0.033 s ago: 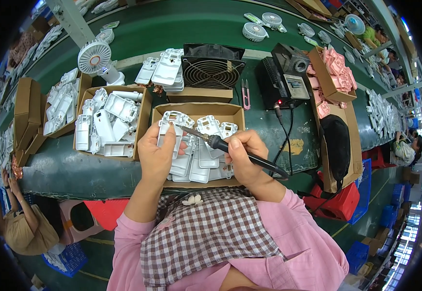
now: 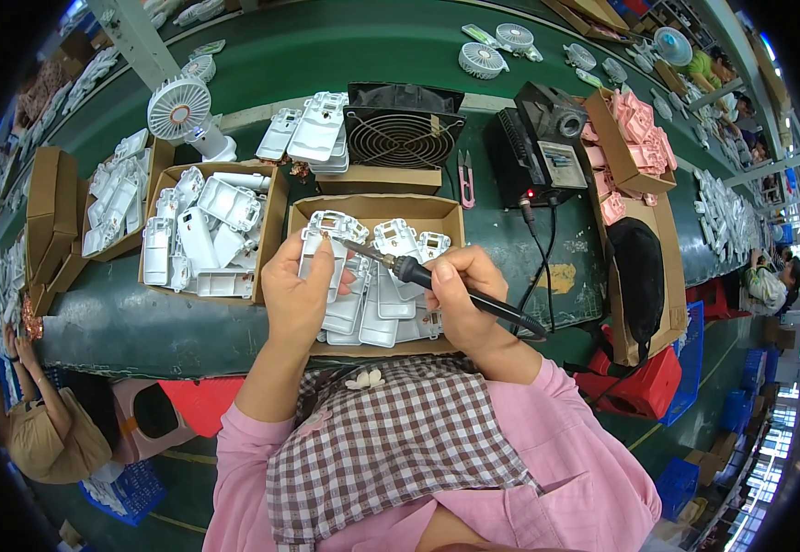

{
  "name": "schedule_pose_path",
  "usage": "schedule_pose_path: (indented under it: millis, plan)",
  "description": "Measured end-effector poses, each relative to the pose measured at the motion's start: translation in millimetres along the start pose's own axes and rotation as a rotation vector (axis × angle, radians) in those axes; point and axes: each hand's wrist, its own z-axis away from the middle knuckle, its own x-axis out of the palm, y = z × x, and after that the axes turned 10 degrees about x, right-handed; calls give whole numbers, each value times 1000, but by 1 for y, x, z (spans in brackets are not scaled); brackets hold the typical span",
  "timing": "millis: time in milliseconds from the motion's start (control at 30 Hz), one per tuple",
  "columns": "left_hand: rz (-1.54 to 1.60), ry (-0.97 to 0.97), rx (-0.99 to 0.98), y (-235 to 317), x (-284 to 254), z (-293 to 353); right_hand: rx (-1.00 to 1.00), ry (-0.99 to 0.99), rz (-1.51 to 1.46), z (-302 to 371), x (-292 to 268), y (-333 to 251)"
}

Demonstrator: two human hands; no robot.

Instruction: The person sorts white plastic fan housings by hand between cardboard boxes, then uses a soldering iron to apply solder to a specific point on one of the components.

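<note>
1. The left hand (image 2: pixel 297 293) holds a white plastic shell piece (image 2: pixel 319 253) up, with fingers wrapped round it. It is above the middle brown cardboard box (image 2: pixel 377 210), at its left side.
2. The right hand (image 2: pixel 460 290) grips a black soldering iron (image 2: pixel 437 281) like a pen. The thin metal tip points left and touches the top of the white piece.
3. Next to the earlier picture, nothing has moved that I can see. Both hands sit in the same spots, and the tip is on the same part.
4. The middle box is full of more white plastic shells (image 2: pixel 391 294). It sits on the green desk (image 2: pixel 124 322), right in front of the person.
5. The iron's black cord (image 2: pixel 538 276) runs up to a black power box (image 2: pixel 547 147) with a small red light.
6. Behind the middle box stands a black square fan with a wire grille (image 2: pixel 403 138).
7. Small pink scissors (image 2: pixel 466 179) lie between the fan and the power box.
8. A second brown box of white parts (image 2: pixel 207 235) sits to the left, just beside the middle box.
9. A small white round fan (image 2: pixel 184 115) stands behind that box.
10. A box of pink plastic parts (image 2: pixel 639 138) is on the right.
11. The person wears a pink shirt (image 2: pixel 556 451) and a checked apron (image 2: pixel 391 442).
</note>
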Motion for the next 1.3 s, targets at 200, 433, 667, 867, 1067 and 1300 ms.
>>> schedule_pose_path:
  millis: [200,433,667,867,1067,1300]
  plan:
    - [-16,-2,-16,0,0,0,2,-7,10,-1,3,-2]
    - [-27,6,-14,1,1,0,14,-1,19,-1,4,-5]
    - [-14,1,-20,1,1,0,20,1,68,-1,2,-5]
    - [-36,-23,-30,1,1,0,71,36,-94,-3,5,-4]
    - [-45,-46,-33,-1,0,1,50,20,-55,-3,5,-6]
    - [-63,-46,-45,-1,0,0,49,27,-38,-3,6,-6]
